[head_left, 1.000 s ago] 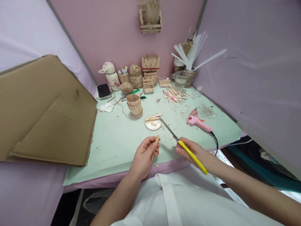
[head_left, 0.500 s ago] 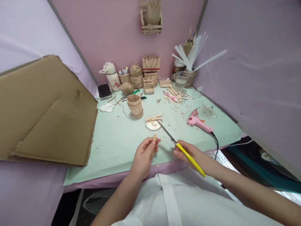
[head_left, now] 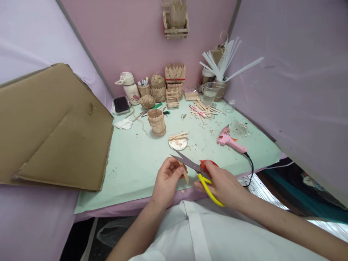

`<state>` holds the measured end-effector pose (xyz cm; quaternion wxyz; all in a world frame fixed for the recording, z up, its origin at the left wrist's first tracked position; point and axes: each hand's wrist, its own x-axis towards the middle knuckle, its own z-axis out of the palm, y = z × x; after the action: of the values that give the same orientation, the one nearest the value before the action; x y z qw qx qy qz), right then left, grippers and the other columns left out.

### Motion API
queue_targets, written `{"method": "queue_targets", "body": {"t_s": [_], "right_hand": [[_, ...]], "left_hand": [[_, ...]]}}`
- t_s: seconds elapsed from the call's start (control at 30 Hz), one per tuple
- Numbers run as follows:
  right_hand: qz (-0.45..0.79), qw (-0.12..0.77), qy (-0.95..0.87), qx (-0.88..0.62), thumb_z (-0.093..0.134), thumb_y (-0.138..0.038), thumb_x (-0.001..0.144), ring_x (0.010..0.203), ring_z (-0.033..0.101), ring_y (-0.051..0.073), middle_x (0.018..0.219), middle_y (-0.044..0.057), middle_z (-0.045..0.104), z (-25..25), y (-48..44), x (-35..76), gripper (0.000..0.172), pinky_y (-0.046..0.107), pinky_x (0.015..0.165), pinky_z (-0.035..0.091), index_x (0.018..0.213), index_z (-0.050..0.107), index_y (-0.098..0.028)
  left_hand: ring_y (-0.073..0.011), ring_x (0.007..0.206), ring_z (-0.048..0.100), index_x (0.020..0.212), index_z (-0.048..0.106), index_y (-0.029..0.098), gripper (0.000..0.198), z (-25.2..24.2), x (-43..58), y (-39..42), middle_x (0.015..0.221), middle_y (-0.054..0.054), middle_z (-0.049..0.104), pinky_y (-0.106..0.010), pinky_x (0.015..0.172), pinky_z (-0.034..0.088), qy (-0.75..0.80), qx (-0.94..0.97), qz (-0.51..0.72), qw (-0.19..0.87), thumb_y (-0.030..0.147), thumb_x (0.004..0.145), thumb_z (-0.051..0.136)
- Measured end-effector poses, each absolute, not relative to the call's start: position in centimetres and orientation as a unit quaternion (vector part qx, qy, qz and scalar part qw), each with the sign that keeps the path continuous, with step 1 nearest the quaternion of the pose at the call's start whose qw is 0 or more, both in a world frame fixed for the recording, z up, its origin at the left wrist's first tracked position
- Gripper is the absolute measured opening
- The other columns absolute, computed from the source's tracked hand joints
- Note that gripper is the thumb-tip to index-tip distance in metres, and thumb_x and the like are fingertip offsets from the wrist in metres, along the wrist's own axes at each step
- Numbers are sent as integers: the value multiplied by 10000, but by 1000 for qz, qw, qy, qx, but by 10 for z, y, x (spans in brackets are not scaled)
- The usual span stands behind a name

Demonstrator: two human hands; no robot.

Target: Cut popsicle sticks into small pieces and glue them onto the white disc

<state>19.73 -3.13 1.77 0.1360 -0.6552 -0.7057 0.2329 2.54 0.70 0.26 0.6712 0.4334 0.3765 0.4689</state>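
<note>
My left hand (head_left: 169, 178) pinches a short flat wooden stick (head_left: 185, 176) near the table's front edge. In my right hand (head_left: 221, 183) are scissors (head_left: 192, 165) with one red and one yellow handle. Their blades are parted and point left, over the upper end of the stick; whether they touch it I cannot tell. Just beyond the hands lies a round white dish (head_left: 178, 145) with thin wooden strips (head_left: 178, 136) and small chips on it. A cup covered in wooden sticks (head_left: 157, 123) stands upright behind and left of the dish.
A pink glue gun (head_left: 232, 142) with a black cord lies at the right. A large cardboard piece (head_left: 57, 130) covers the left side. Loose sticks (head_left: 205, 110), a clear cup (head_left: 209, 95), twine balls (head_left: 147, 102) and a bottle (head_left: 131, 88) are at the back.
The scissors have turned and opened, and their blades have come left to the stick. The stick in my left hand has tilted, its lower end now pointing down to the right.
</note>
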Motion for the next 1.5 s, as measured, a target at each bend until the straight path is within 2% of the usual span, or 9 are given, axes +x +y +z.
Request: {"method": "queue_targets", "body": {"t_s": [0.17,0.47,1.1,1.33,1.5], "right_hand": [[205,121,-714,-659,553,-424,765,535,504,161,685,-2,546,15,-31,196,267,247,486,208,842,391,-226],[210,109,-718,-655,527,-426,790,525,494,158,703,11,563,18,-31,193,256,247,482,200,851,384,-223],[188,77,-726,-657,449,-455,836,487,495,178,581,-27,541,15,-33,195,246,252,464,169,799,329,-244],[335,169,-684,-625,442,-466,841,535,426,127,612,-60,464,15,-26,204,300,223,498,287,727,277,-244],[303,138,-688,-644,537,-455,783,524,415,123,630,-61,485,17,-28,205,312,218,495,258,761,310,-242]], "left_hand": [[-137,767,545,876,555,205,165,0,26,5,802,-2,576,-271,700,473,382,435,462,672,297,752,612],[-134,791,563,897,546,206,155,-3,27,6,834,-1,595,-276,717,491,376,432,464,676,267,767,603],[-143,813,587,875,546,203,136,-5,27,5,848,-1,614,-311,758,506,372,430,468,677,263,767,602],[-127,772,553,854,529,200,117,0,27,4,813,-4,579,-266,685,504,361,437,460,683,273,787,592],[-121,771,550,852,530,194,123,-4,27,5,806,-3,576,-257,680,502,359,433,464,685,269,784,600]]}}
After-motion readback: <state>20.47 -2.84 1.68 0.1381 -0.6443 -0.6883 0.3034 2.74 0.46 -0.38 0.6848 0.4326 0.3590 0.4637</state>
